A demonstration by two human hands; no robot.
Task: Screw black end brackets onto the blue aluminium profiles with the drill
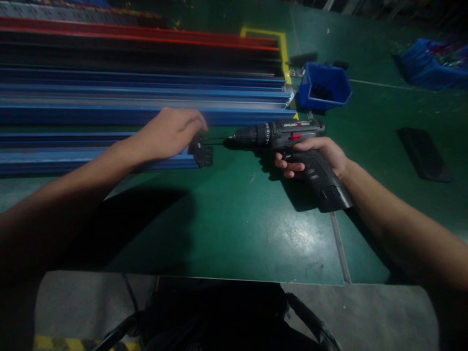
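My right hand (325, 153) is wrapped round the handle of a black cordless drill (292, 134), which lies level and points left. The drill's long thin bit reaches a black end cap (203, 152) on the near blue metal profile (161, 162). Over the end of that profile, my left hand (173, 131) is closed with its fingers curled down against the end cap. Its fingertips are partly hidden behind the cap, and the exact spot where the bit meets it is hard to make out.
Several more blue profiles (237, 105) and a red one (146, 33) lie behind, lengthwise on the green table (237, 224). A blue bin (325, 87) with black parts stands beyond the drill. Another blue bin (435, 66) is at far right, above a dark flat object (424, 153).
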